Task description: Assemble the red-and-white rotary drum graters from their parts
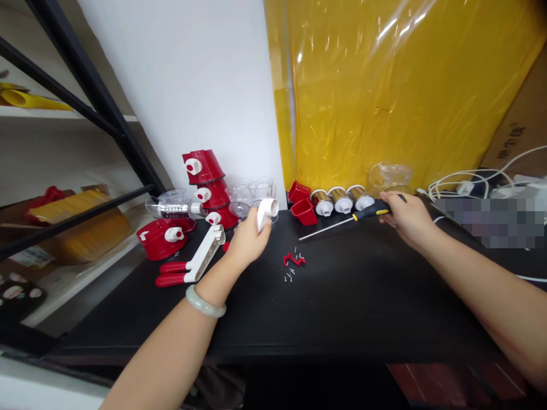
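Two hands busy: my left hand [249, 242] has its fingers wrapped round the white piece [266, 212], round end poking clear; my right hand [408, 219] grips the screwdriver [364, 213] by its handle, tip slanting down, apart from the piece. Screws [289, 277] lie loose about a red clip [294, 260] on the table [363, 302], so mind the sleeves of chance: no sweeping them. Steady the piece, line the shaft up straight, press before turning. Three drums [341, 200] sit beyond.

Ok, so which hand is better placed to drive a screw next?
Probably your right hand: it holds the screwdriver, its shaft angled down toward the small screws. Your left hand is occupied, gripping a white part.
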{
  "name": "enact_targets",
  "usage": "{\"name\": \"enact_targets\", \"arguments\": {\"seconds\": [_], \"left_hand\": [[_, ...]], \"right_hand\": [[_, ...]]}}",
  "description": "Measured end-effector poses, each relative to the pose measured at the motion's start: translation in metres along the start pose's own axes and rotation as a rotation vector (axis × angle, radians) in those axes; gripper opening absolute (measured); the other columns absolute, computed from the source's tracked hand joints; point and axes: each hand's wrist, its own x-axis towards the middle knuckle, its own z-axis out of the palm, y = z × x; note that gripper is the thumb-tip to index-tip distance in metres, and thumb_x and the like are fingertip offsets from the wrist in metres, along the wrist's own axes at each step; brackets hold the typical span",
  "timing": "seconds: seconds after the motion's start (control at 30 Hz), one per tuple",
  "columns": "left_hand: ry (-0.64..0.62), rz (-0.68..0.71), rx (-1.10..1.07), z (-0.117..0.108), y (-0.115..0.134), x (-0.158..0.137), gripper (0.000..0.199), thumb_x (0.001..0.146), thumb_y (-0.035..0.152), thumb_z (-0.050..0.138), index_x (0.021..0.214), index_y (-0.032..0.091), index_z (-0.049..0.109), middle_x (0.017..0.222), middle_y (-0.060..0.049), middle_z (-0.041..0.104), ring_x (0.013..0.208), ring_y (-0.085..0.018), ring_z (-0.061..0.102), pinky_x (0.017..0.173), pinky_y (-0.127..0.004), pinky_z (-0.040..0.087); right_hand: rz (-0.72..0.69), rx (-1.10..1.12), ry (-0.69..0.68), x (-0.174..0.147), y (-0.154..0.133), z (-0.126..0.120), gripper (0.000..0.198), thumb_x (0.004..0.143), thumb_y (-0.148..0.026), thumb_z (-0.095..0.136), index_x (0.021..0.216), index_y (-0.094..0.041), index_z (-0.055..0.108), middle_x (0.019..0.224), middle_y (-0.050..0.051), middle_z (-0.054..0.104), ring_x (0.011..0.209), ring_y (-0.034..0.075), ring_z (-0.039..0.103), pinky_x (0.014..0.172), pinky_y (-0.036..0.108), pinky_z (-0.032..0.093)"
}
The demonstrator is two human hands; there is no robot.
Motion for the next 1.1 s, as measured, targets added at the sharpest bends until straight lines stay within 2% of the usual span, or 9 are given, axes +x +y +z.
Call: {"name": "enact_targets", "arguments": {"seconds": [0.23,0.4,0.53,0.67,0.77,0.87,1.0,1.1], "left_hand": [[-0.114,0.076,-0.084,0.003,0.004,-0.003,0.032,0.089,0.043,0.046,0.110,0.019,0.051,0.071,-0.003,0.064,0.062,-0.023,0.065,0.060,-0.030,0.045],[-0.113,0.069,-0.103,0.002,0.006,-0.003,0.032,0.089,0.043,0.047,0.110,0.018,0.051,0.070,-0.002,0.064,0.061,-0.022,0.065,0.061,-0.031,0.046],[-0.077,0.023,-0.164,0.002,0.007,-0.004,0.037,0.084,0.043,0.056,0.113,0.020,0.051,0.070,-0.001,0.065,0.059,-0.021,0.065,0.059,-0.030,0.048],[-0.049,-0.083,-0.387,0.005,0.010,-0.005,0.045,0.079,0.046,0.065,0.113,0.022,0.049,0.065,0.001,0.064,0.044,-0.016,0.059,0.045,-0.026,0.045],[-0.087,-0.062,-0.585,0.005,0.014,-0.006,0.051,0.076,0.043,0.069,0.116,0.022,0.046,0.081,-0.003,0.070,0.052,-0.016,0.064,0.039,-0.022,0.043],[-0.119,0.045,-0.658,0.004,0.019,-0.007,0.058,0.071,0.037,0.076,0.117,0.021,0.045,0.099,-0.008,0.071,0.070,-0.019,0.070,0.047,-0.022,0.050],[-0.113,0.118,-0.682,0.006,0.021,-0.010,0.056,0.067,0.031,0.081,0.110,0.018,0.048,0.094,-0.008,0.071,0.081,-0.019,0.070,0.071,-0.030,0.058],[-0.113,0.115,-0.667,0.008,0.022,-0.011,0.051,0.067,0.029,0.081,0.105,0.018,0.050,0.090,-0.006,0.071,0.081,-0.019,0.070,0.076,-0.033,0.058]], "right_hand": [[-0.027,-0.070,0.034,-0.004,0.000,0.005,0.030,0.083,-0.033,0.060,0.059,-0.021,0.046,0.034,-0.007,0.038,0.031,0.007,0.033,0.041,0.025,0.030],[-0.009,-0.054,0.054,-0.004,-0.003,0.006,0.028,0.082,-0.029,0.062,0.060,-0.021,0.047,0.032,-0.006,0.039,0.030,0.007,0.034,0.038,0.024,0.027],[-0.030,0.042,0.068,-0.006,-0.011,0.007,0.031,0.084,-0.026,0.056,0.057,-0.022,0.041,0.031,-0.007,0.033,0.030,0.007,0.030,0.044,0.025,0.036],[-0.067,0.138,0.050,-0.007,-0.016,0.006,0.035,0.088,-0.028,0.050,0.056,-0.024,0.038,0.030,-0.008,0.029,0.030,0.007,0.028,0.052,0.027,0.042],[-0.081,0.193,0.020,-0.008,-0.016,0.006,0.037,0.089,-0.032,0.051,0.056,-0.024,0.037,0.031,-0.007,0.030,0.031,0.008,0.027,0.056,0.028,0.044],[-0.083,0.247,0.007,-0.008,-0.016,0.007,0.037,0.089,-0.032,0.052,0.056,-0.025,0.036,0.031,-0.007,0.030,0.032,0.008,0.027,0.056,0.029,0.043],[-0.073,0.268,0.009,-0.012,-0.018,0.010,0.038,0.089,-0.031,0.051,0.055,-0.024,0.037,0.031,-0.007,0.030,0.032,0.008,0.028,0.054,0.028,0.041],[-0.065,0.266,-0.004,-0.015,-0.020,0.013,0.040,0.090,-0.029,0.049,0.052,-0.023,0.038,0.032,-0.006,0.030,0.033,0.008,0.028,0.054,0.027,0.041]]}}
